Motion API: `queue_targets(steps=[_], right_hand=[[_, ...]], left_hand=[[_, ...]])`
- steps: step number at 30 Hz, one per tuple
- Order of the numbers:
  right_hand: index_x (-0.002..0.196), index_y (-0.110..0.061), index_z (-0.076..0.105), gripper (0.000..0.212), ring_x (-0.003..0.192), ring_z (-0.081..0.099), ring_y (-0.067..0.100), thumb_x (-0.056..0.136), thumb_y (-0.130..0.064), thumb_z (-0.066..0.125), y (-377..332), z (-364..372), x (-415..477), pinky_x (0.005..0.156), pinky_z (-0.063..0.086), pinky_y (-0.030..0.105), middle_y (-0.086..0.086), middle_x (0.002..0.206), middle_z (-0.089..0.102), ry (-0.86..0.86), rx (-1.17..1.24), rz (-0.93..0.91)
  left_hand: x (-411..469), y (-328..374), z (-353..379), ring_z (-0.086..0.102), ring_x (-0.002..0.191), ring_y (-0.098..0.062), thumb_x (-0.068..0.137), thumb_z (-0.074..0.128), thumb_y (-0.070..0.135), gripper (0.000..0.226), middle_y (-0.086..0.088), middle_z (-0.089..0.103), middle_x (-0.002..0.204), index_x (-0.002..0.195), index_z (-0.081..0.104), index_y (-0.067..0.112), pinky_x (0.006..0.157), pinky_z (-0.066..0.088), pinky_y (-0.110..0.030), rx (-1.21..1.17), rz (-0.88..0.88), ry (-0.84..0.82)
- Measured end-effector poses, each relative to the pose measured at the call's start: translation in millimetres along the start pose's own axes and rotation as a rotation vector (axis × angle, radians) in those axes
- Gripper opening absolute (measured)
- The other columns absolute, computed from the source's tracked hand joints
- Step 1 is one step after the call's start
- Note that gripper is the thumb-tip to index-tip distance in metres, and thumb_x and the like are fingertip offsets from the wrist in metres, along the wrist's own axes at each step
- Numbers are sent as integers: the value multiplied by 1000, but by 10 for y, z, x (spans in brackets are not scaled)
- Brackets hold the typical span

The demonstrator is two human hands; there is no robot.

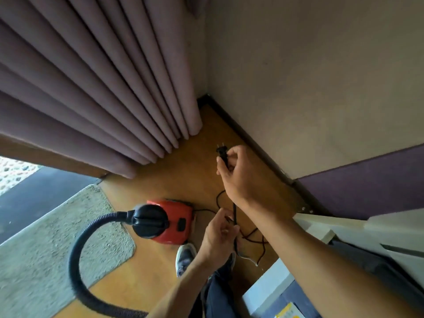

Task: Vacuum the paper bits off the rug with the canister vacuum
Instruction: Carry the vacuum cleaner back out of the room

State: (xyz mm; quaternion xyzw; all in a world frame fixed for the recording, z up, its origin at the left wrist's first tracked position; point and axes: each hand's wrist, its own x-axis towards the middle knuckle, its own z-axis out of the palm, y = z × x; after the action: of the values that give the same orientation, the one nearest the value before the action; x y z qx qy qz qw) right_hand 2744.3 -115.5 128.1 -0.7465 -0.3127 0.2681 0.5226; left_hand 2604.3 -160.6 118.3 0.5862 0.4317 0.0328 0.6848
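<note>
A red canister vacuum (177, 222) with a black top stands on the wooden floor, its black ribbed hose (78, 260) curving out over the beige rug (46, 244) at the left. My right hand (238, 173) grips the black power plug (222, 152), prongs pointing up toward the corner. My left hand (220, 235) holds the black cord (234, 213) lower down, beside the vacuum. Loose cord loops lie on the floor under my hands. No paper bits show clearly on the rug.
Mauve pleated curtains (103, 88) hang at the left down to the floor. A beige wall (309, 76) with dark baseboard runs at the right. White furniture (367, 232) and a box (273, 288) stand at the lower right. My shoe (184, 257) is near the vacuum.
</note>
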Motion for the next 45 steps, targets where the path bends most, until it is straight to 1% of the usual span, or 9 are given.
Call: queue_targets(steps=[4, 7, 13, 21, 26, 30, 34, 37, 45], right_hand=[[102, -17, 43, 18, 68, 67, 18, 96, -23, 59, -18, 529, -1, 61, 59, 44, 5, 81, 67, -100, -39, -43], [101, -14, 45, 18, 69, 66, 21, 95, -22, 60, -79, 861, -36, 61, 57, 43, 8, 80, 66, -170, -59, -67], [100, -21, 45, 16, 69, 66, 21, 96, -28, 59, -54, 1438, -197, 60, 56, 44, 7, 80, 66, -341, -133, -92], [91, -21, 54, 15, 66, 61, 18, 92, -34, 62, 146, 2199, -508, 63, 52, 43, 2, 73, 65, -404, -253, -46], [92, -15, 58, 14, 64, 54, 14, 92, -28, 64, 145, 2620, -654, 63, 51, 41, -4, 71, 57, -415, -334, -8], [89, -14, 60, 12, 58, 49, 8, 91, -25, 65, 104, 2886, -633, 61, 48, 36, -10, 64, 52, -450, -380, 20], [87, -16, 60, 12, 57, 47, 9, 90, -26, 66, 84, 3090, -594, 58, 42, 28, -8, 62, 52, -516, -434, -25], [87, -17, 60, 14, 59, 49, 11, 90, -29, 66, 104, 3225, -558, 59, 44, 31, -7, 62, 52, -585, -478, -37], [84, -14, 60, 19, 61, 52, 15, 87, -31, 68, 321, 3337, -356, 62, 45, 33, -2, 62, 56, -778, -555, -104]], left_hand=[[-115, -117, -318, 61, 54, -22, 95, 51, 4, 8, -12, 65, 65, 98, 49, 10, 52, 51, -33, -52, 18, 118], [-209, -222, -514, 61, 53, -15, 97, 49, -3, 5, -3, 63, 63, 100, 46, -2, 51, 51, -26, -120, 9, 191], [-356, -578, -822, 62, 60, -21, 99, 52, 7, 13, -26, 61, 75, 95, 47, 19, 56, 56, -34, -209, -38, 292], [-545, -1065, -1170, 62, 65, -43, 98, 55, 12, 13, -8, 58, 68, 97, 46, 22, 59, 56, -61, -356, -141, 359], [-612, -1273, -1451, 53, 55, -16, 98, 56, 12, 16, 1, 50, 60, 96, 46, 24, 59, 57, -45, -364, -203, 379], [-607, -1402, -1662, 52, 50, -7, 99, 55, 12, 14, 7, 50, 54, 97, 46, 23, 62, 58, -54, -475, -265, 375], [-560, -1417, -1755, 60, 54, -13, 100, 51, 11, 12, -1, 56, 61, 99, 45, 20, 63, 56, -57, -581, -267, 397], [-492, -1399, -1753, 62, 57, -16, 101, 48, 11, 11, -11, 57, 69, 99, 45, 22, 61, 53, -46, -647, -280, 444], [-138, -1368, -1533, 63, 60, -20, 101, 47, 10, 17, -9, 57, 72, 96, 46, 27, 58, 49, -38, -805, -382, 597]])
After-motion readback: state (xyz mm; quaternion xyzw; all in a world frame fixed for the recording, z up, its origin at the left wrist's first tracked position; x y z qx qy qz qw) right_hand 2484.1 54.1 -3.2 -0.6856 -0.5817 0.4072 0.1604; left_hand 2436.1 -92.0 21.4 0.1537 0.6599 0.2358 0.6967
